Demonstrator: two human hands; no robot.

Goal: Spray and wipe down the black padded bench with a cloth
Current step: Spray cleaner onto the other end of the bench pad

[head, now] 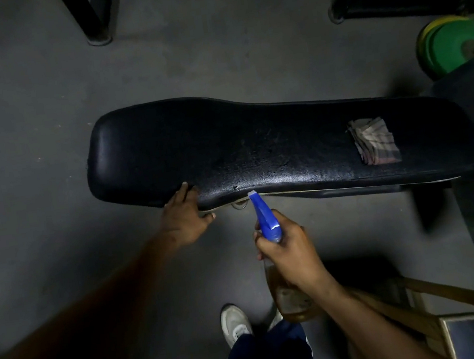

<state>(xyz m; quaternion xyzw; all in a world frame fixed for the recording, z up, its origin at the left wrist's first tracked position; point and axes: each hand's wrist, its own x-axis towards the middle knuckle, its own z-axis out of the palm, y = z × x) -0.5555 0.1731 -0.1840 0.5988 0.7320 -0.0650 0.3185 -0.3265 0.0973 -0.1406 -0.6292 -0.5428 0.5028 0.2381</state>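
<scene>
Looking down from the head camera, the right hand (287, 248) grips a spray bottle (268, 223), its blue nozzle aimed at the near edge of the black padded bench (225, 147). The left hand (185, 216) rests on that edge, fingers relaxed. A folded checked cloth (375, 141) lies on the pad's right end.

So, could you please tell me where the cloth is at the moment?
In the head view the cloth lies folded on the right end of the black padded bench, untouched, well right of the spray bottle in the right hand.
</scene>
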